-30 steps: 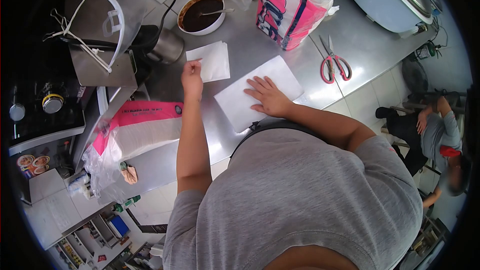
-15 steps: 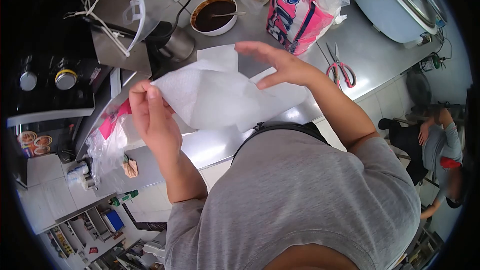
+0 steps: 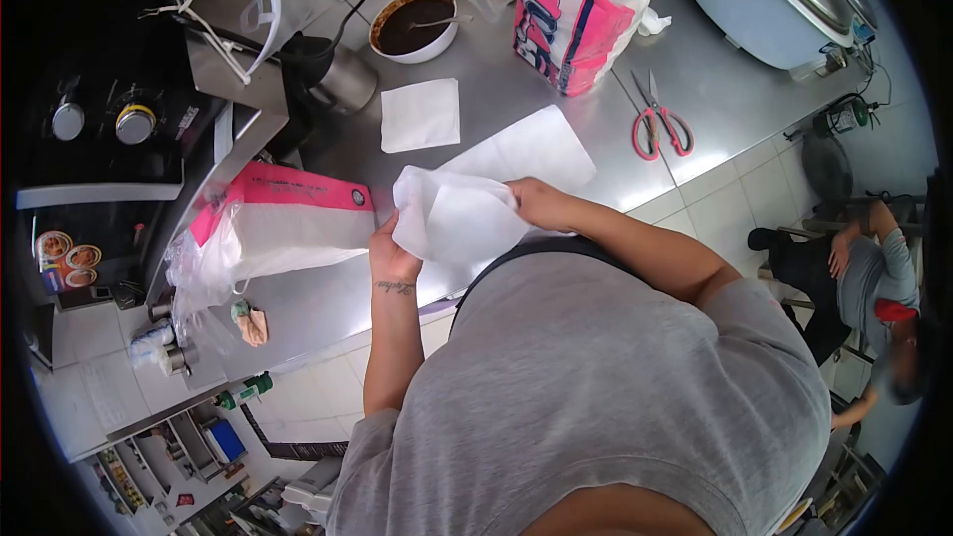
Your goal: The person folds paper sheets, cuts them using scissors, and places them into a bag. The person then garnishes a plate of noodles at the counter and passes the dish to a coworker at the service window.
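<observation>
Both my hands hold a loosely folded white paper napkin [image 3: 462,213] in front of my waist. My left hand [image 3: 394,254] grips its left edge, with the fingers partly behind the paper. At the opposite edge, my right hand [image 3: 539,204] is closed on the paper. Just beyond lies a longer white napkin [image 3: 541,146], partly covered by the held one. A square folded napkin [image 3: 421,116] rests flat on the steel counter [image 3: 328,323]. To the left of my left hand is an opened pink-and-white napkin pack [image 3: 298,223] in clear plastic.
At the back stand a bowl of dark sauce [image 3: 417,28] with a spoon, a metal kettle [image 3: 342,79] and a pink plastic pack [image 3: 571,25]. Red-handled scissors [image 3: 660,124] lie at right, near a large white cooker [image 3: 759,5]. Another person [image 3: 874,283] sits at far right.
My hands have come closer together and nearer my body, bunching the napkin between them. My right hand has gone from spread fingers to a grip on the paper. The napkins on the counter show more.
</observation>
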Demonstrator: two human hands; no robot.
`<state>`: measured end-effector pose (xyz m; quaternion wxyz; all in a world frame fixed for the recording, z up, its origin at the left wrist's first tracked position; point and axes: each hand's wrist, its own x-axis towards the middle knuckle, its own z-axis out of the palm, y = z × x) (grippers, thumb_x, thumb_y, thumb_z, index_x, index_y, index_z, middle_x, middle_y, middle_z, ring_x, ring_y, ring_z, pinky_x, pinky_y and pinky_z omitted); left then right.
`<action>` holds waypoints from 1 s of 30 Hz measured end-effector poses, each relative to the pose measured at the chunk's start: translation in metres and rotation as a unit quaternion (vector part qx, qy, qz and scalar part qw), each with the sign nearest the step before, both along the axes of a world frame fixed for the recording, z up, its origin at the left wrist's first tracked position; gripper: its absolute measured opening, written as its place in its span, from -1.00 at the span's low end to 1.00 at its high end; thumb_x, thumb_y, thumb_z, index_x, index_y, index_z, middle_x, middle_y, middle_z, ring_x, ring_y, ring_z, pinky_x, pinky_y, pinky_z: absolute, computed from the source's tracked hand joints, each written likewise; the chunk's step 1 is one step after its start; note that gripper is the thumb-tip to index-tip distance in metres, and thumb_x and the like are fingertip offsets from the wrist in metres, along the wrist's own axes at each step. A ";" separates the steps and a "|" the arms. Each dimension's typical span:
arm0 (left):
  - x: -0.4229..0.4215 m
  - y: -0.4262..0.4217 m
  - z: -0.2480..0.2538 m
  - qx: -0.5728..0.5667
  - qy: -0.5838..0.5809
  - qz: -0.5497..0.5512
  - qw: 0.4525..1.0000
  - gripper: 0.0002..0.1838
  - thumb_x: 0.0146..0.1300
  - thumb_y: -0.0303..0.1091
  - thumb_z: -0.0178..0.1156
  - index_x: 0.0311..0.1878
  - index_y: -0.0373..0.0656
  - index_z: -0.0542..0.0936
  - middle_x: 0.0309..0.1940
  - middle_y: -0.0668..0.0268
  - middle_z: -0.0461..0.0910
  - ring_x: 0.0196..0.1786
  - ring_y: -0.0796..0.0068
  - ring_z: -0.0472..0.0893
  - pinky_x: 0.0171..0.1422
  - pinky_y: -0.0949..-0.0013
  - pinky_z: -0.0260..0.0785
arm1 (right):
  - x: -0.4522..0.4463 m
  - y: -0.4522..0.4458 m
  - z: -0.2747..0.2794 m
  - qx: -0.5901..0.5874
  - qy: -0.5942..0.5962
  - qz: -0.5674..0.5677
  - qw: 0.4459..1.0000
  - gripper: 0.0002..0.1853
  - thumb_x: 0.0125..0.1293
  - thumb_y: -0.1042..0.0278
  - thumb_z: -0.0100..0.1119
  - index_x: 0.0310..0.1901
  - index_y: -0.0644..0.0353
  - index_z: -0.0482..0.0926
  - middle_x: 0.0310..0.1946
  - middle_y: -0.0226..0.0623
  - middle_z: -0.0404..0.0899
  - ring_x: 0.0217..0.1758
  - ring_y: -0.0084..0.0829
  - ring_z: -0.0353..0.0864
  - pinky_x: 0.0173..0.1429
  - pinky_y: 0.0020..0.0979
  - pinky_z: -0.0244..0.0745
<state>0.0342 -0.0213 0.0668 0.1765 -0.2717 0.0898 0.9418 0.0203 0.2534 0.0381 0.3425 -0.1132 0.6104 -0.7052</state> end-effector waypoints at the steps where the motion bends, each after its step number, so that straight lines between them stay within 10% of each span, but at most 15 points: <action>1: 0.002 -0.003 0.000 -0.003 -0.006 0.014 1.000 -0.59 0.47 -0.35 -0.27 0.25 -0.40 0.29 0.18 0.00 0.44 0.23 0.09 0.45 0.40 0.05 0.27 | -0.003 -0.006 -0.004 0.011 -0.012 -0.041 0.999 -0.55 0.10 0.39 0.31 0.08 0.22 0.53 -0.10 -0.25 0.61 -0.04 -0.45 0.56 0.07 -0.42 0.42; 6: 0.023 -0.016 -0.030 -0.156 -0.038 0.029 0.987 -0.56 0.47 -0.30 -0.26 0.26 -0.41 0.28 0.22 0.00 0.40 0.29 0.10 0.40 0.45 0.05 0.17 | -0.022 -0.007 0.033 0.142 0.109 -0.182 0.967 -0.72 0.09 0.40 0.23 -0.15 0.31 0.61 -0.31 -0.16 0.65 -0.25 -0.34 0.62 -0.06 -0.36 0.48; 10: 0.040 0.021 -0.011 -0.335 0.035 0.030 0.941 -0.49 0.45 -0.16 -0.17 0.27 -0.38 0.29 0.25 0.03 0.40 0.31 0.10 0.38 0.48 0.07 0.06 | -0.020 -0.018 0.105 0.233 0.290 -0.051 0.927 -0.66 0.01 0.38 0.22 -0.12 0.24 0.61 -0.26 0.03 0.62 -0.17 -0.05 0.61 -0.03 -0.29 0.48; 13: 0.030 0.055 0.062 -0.606 0.315 0.131 0.719 -0.40 0.31 -0.07 0.11 0.30 -0.23 0.34 0.26 0.11 0.40 0.36 0.26 0.33 0.51 0.16 -0.09 | -0.016 -0.025 0.141 0.301 0.381 0.053 0.872 -0.66 0.00 0.39 0.22 -0.11 0.22 0.61 -0.26 0.02 0.62 -0.18 -0.03 0.60 -0.03 -0.29 0.49; 16: 0.025 0.066 0.141 -0.772 0.470 -0.145 0.403 -0.37 0.11 -0.16 0.35 0.20 -0.26 0.45 0.10 0.13 0.53 0.18 0.35 0.49 0.39 0.25 0.14 | -0.016 -0.018 0.176 0.222 0.355 0.088 0.904 -0.67 0.00 0.46 0.23 -0.11 0.21 0.61 -0.28 -0.09 0.64 -0.16 -0.16 0.63 -0.01 -0.31 0.47; 19: -0.003 0.051 0.112 -0.740 0.282 -0.385 0.473 -0.42 -0.05 -0.28 0.46 0.05 -0.32 0.54 -0.12 0.18 0.63 -0.06 0.41 0.60 0.14 0.33 0.36 | -0.036 0.009 0.173 0.122 0.313 0.000 0.942 -0.66 0.02 0.54 0.22 -0.08 0.20 0.60 -0.23 -0.19 0.65 -0.08 -0.32 0.62 0.05 -0.33 0.46; 25: -0.023 0.022 0.007 -0.599 0.168 -0.372 0.689 -0.61 0.06 -0.24 0.37 -0.10 -0.30 0.62 -0.28 0.25 0.66 -0.24 0.42 0.62 -0.07 0.36 0.45 | -0.073 0.080 0.075 0.419 0.229 -0.149 0.866 -0.38 -0.01 0.48 0.32 0.18 0.26 0.43 -0.01 -0.11 0.58 0.08 -0.29 0.55 0.22 -0.39 0.38; 30: -0.029 0.026 -0.051 -0.566 0.080 -0.322 0.755 -0.71 0.17 -0.20 0.32 -0.23 -0.26 0.58 -0.37 0.23 0.62 -0.35 0.47 0.61 -0.17 0.39 0.50 | -0.085 0.098 -0.068 0.339 0.239 -0.220 0.883 -0.31 -0.11 0.46 0.40 0.16 0.28 0.42 -0.06 0.02 0.57 0.03 -0.14 0.57 0.14 -0.34 0.42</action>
